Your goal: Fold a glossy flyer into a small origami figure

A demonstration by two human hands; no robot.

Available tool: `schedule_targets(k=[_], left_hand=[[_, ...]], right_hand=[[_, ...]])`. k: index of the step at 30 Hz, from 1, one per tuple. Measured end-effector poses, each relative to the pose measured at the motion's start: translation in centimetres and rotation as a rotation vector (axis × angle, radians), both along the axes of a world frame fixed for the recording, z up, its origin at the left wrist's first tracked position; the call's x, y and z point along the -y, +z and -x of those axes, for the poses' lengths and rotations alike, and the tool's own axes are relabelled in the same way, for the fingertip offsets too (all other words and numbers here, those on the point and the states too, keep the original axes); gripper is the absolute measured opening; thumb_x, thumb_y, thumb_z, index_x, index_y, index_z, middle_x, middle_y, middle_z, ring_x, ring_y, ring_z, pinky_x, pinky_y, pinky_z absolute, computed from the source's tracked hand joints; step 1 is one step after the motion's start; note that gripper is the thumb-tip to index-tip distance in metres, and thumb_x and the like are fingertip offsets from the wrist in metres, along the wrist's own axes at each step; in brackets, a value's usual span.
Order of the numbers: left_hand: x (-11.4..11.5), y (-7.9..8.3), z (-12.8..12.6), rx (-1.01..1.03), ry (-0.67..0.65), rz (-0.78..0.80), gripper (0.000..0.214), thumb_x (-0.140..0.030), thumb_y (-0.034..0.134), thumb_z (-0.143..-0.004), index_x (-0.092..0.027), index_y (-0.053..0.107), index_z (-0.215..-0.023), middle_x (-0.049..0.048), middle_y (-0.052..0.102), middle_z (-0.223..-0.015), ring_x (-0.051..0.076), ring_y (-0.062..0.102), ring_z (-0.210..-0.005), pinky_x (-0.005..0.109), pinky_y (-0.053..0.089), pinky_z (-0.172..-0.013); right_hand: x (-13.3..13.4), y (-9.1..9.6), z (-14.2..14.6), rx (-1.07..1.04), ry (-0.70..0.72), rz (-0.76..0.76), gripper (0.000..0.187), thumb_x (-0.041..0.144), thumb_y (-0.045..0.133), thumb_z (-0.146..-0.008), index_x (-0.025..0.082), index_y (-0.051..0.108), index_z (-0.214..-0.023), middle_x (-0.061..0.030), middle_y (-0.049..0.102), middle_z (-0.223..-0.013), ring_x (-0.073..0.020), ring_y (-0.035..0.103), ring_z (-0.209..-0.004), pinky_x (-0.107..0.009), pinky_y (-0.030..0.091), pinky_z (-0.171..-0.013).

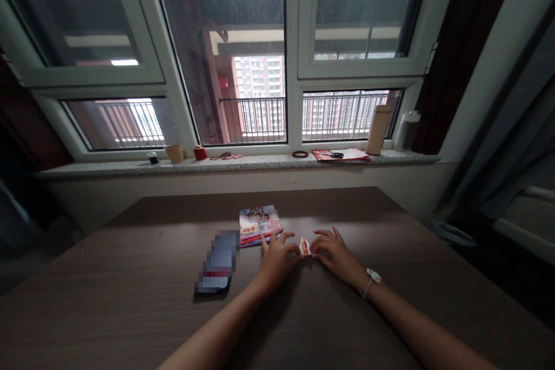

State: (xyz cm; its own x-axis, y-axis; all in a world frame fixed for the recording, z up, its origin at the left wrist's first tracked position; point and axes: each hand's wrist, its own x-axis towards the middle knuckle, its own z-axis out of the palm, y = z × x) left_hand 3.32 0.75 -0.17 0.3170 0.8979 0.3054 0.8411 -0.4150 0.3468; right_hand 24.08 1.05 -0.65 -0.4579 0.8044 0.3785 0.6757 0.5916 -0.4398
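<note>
Between my hands on the brown table stands a small folded piece of paper point(304, 246), white with red and yellow print and pointed at the top. The thumb and forefinger of my left hand point(278, 255) pinch its lower left corner, while the other fingers spread toward the stacked leaflets. My right hand point(336, 255) grips the lower right corner in the same way, with its remaining fingers raised. A bracelet point(371, 283) circles the right wrist. The finer folds of the paper are too small to make out.
Colourful printed leaflets point(260, 223) lie just beyond my left hand, and a blurred-out phone point(219, 266) lies left of it. On the windowsill point(260, 163) are a paper cup point(175, 154), a red jar point(200, 152), scissors point(336, 155) on papers, and a tall tan cylinder point(378, 130).
</note>
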Motion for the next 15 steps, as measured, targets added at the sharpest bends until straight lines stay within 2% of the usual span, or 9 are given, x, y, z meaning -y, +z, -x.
schedule_targets(k=[7, 15], left_hand=[[-0.3, -0.2, -0.5, 0.024, 0.036, 0.044, 0.008, -0.033, 0.064, -0.083, -0.027, 0.070, -0.082, 0.0006, 0.052, -0.136, 0.030, 0.032, -0.132, 0.070, 0.008, -0.105], [-0.5, -0.2, -1.1, -0.014, 0.077, 0.074, 0.014, -0.034, 0.060, -0.085, -0.022, 0.067, -0.081, 0.0051, 0.047, -0.140, 0.031, 0.029, -0.135, 0.070, 0.008, -0.105]], right_hand=[[0.3, -0.2, 0.6, 0.024, -0.160, 0.056, 0.014, 0.030, 0.054, -0.089, 0.022, 0.065, -0.086, -0.0051, 0.057, -0.122, -0.0249, 0.038, -0.128, -0.058, 0.010, -0.112], [-0.1, -0.7, 0.7, 0.018, -0.210, 0.106, 0.025, 0.040, 0.049, -0.091, 0.022, 0.064, -0.082, -0.0061, 0.054, -0.124, -0.0269, 0.038, -0.125, -0.063, 0.011, -0.109]])
